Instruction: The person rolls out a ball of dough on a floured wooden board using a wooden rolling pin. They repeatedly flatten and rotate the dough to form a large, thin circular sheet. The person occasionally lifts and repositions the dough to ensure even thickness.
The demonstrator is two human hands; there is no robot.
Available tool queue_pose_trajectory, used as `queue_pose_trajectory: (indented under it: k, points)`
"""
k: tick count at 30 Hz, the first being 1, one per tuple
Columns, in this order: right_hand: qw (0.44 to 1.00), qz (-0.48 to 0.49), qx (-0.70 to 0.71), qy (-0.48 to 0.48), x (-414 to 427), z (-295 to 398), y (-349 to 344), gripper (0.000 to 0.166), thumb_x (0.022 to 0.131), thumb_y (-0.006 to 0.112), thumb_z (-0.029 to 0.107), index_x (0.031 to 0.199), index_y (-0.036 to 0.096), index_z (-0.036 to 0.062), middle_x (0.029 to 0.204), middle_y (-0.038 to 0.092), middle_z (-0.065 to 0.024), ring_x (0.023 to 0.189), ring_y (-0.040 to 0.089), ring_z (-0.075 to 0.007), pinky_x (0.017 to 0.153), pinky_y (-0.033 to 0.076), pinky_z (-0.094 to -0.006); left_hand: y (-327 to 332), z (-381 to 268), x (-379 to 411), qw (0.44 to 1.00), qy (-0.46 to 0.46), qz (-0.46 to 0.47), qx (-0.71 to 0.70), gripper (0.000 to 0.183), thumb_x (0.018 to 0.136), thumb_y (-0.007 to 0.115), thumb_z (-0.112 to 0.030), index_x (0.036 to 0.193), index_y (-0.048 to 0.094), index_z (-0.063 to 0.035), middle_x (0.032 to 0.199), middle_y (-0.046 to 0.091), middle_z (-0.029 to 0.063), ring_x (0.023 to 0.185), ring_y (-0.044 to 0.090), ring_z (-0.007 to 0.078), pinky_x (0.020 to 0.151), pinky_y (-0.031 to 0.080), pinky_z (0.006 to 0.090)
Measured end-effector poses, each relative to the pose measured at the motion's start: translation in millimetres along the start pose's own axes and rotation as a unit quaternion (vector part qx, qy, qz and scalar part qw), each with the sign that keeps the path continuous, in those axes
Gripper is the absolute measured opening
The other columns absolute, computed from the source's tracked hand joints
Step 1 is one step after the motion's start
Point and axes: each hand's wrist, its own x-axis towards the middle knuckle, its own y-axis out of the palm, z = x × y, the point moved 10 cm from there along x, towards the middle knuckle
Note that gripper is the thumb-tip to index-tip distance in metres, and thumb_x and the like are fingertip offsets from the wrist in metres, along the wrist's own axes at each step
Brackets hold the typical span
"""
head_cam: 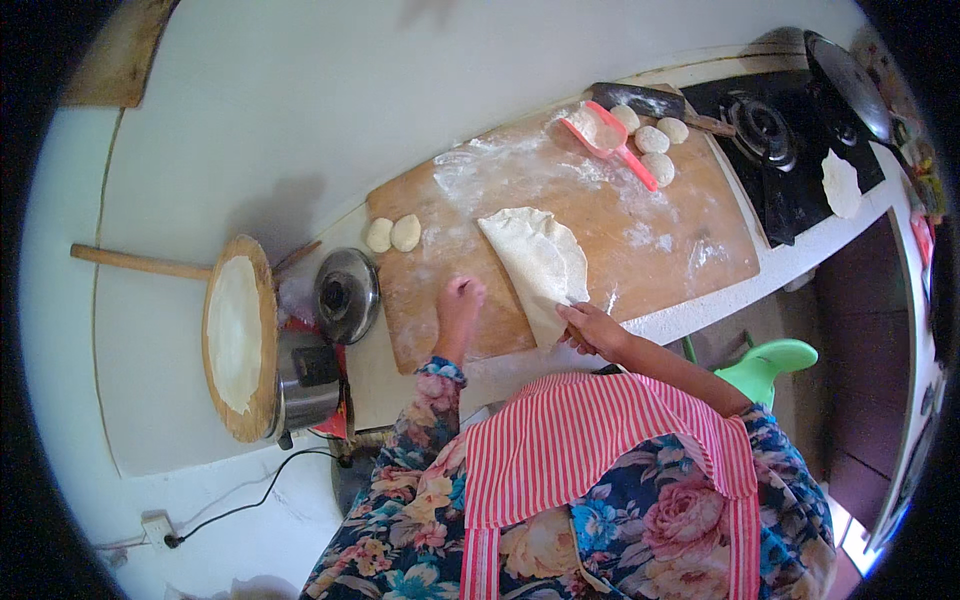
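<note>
A large half-moon of folded, flour-dusted dough (536, 259) lies on the wooden board (652, 247), its curved edge pressed into pleats. Its near end reaches past the board's front edge. My right hand (596, 331) pinches the dough near that end, thumb on top and fingers curled beneath. Left of the dough, my left hand (459, 300) is above the board, apart from the dough. Its fingers look curled but are blurred, so I cannot tell whether anything is in them. Two small dough balls (406, 233) sit at the board's far left.
At the board's far right are a red scoop (639, 169) holding flour, several dough balls (657, 169) and a floured cleaver (637, 99). Beyond lies a black gas hob (780, 142). Leftward stand a metal lid (346, 292), an electric pot (307, 386) and a round paddle board (268, 337) bearing flat dough.
</note>
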Motion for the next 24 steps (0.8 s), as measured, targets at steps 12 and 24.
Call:
queue_pose_trajectory:
  k: [12, 24]
  points:
    - [0.932, 0.186, 0.287, 0.119, -67.3, 8.1, -3.0, 0.055, 0.093, 0.033, 0.062, 0.074, 0.045, 0.0119, 0.048, 0.029, 0.0065, 0.035, 0.022, -0.0043, 0.03, 0.015, -0.0205, 5.9, -45.4, 78.3, 0.991, 0.051, 0.011, -0.121, 0.014, 0.091, 0.054, -0.014, 0.094, 0.06, -0.0021, 0.079, 0.065, 0.0076, 0.063, 0.058, 0.0104, 0.053, 0.044, 0.0214]
    - [0.89, -0.002, 0.451, 0.065, -160.4, 1.3, -56.6, 0.067, 0.086, 0.037, 0.071, 0.088, 0.057, 0.0066, 0.047, 0.032, 0.0067, 0.033, 0.023, -0.0034, 0.028, 0.018, -0.018, 253.9, -233.6, 199.3, 0.82, 0.399, 0.162, 0.377, 0.044, 0.081, 0.061, -0.031, 0.11, 0.059, 0.0026, 0.11, 0.06, 0.0246, 0.104, 0.058, 0.0352, 0.091, 0.046, 0.0398]
